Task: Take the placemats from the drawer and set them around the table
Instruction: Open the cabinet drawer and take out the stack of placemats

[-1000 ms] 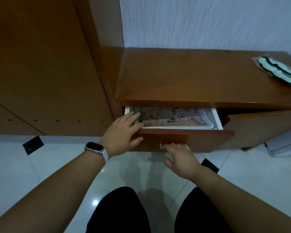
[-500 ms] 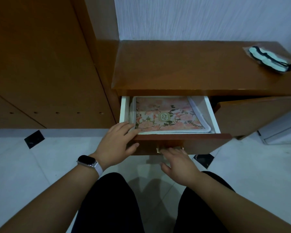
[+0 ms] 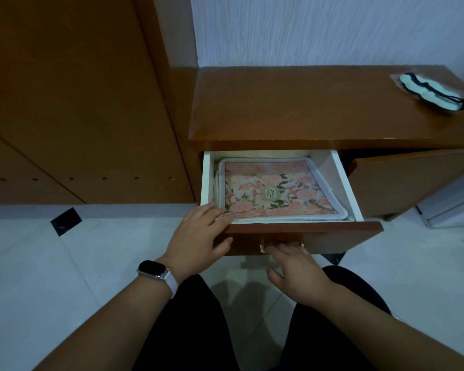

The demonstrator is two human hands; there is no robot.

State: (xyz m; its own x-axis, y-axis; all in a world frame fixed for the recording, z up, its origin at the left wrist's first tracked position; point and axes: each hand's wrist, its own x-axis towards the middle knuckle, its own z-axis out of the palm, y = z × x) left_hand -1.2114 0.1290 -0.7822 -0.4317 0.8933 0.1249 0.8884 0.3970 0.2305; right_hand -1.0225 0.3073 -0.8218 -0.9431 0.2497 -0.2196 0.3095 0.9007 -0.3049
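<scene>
As the drawer (image 3: 332,232) stands pulled out: mats are exposed from above, so a lift-out looks possible now. White inner walls show left and right.
placemats (image 3: 273,194): floral stack lying flat in the drawer, several white-edged layers visible at its left side. None out yet; the table is not in view.
left hand (image 3: 198,236): over the left end of the drawer's front edge. Fingers straight, tips on the near-left corner of the top mat, thumb below against the front panel. Grip open, nothing held; judged placed to peel that corner up.
right hand (image 3: 298,271): low, in front of the panel, fingers reaching to the handle (image 3: 263,247). Tips are hidden, so cannot tell whether the grip hooks it or only touches. Judged there to steady the drawer.
step: judged opening done, taking about to start; task barely begun.
next: likely needs both hands, since the stack nearly fills the drawer wall to wall and looks floppy.
worktop (image 3: 306,103): directly above the drawer, carries a clear packet (image 3: 434,92) at far right, well apart from both hands.
cupboard door (image 3: 413,183): ajar, just beside the drawer's right side.
watch (image 3: 156,270): on the left wrist.
</scene>
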